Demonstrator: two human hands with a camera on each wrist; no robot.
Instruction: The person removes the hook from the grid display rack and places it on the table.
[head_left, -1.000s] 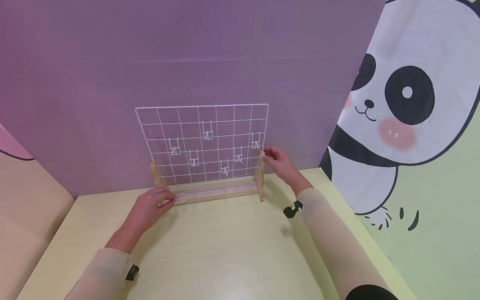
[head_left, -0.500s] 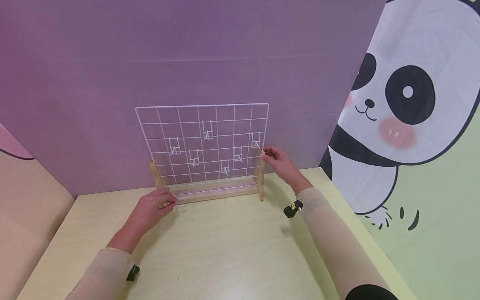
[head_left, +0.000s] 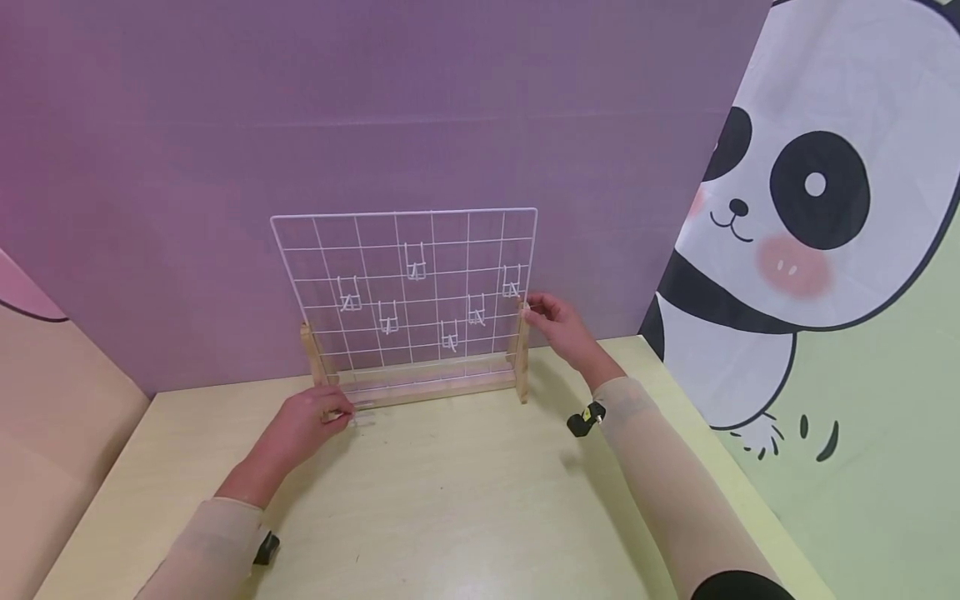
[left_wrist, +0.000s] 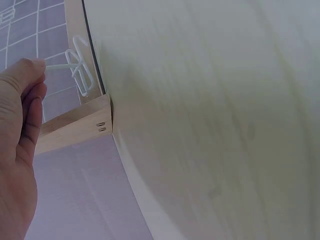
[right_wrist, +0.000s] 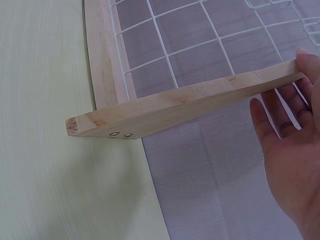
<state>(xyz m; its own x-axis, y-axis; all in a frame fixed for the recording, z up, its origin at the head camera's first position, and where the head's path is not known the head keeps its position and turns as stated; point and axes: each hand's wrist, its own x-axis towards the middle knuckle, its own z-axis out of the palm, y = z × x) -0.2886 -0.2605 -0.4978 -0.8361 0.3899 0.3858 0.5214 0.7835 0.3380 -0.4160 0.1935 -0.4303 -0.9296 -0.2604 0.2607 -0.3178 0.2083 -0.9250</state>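
Left hand [head_left: 303, 422]: thumb and forefinger pinch a white wire hook [left_wrist: 75, 65] by its straight end, other fingers curled; the hook sits low, just in front of the stand's left foot.
Right hand [head_left: 558, 327]: fingers mostly straight and relaxed, thumb and fingertips resting on the top of the right wooden upright [right_wrist: 200, 102] – steadying, not clenching.
Wire grid [head_left: 408, 287]: upright in the wooden stand [head_left: 427, 385], beyond the pinch; six hooks already hang on it.
Table [head_left: 465, 508]: bears the stand, below both hands.
Technique: keep the right hand bracing the post so the grid cannot rock; hold the pinch well back on the stem – this leaves the bent end free to pass a wire squarely.
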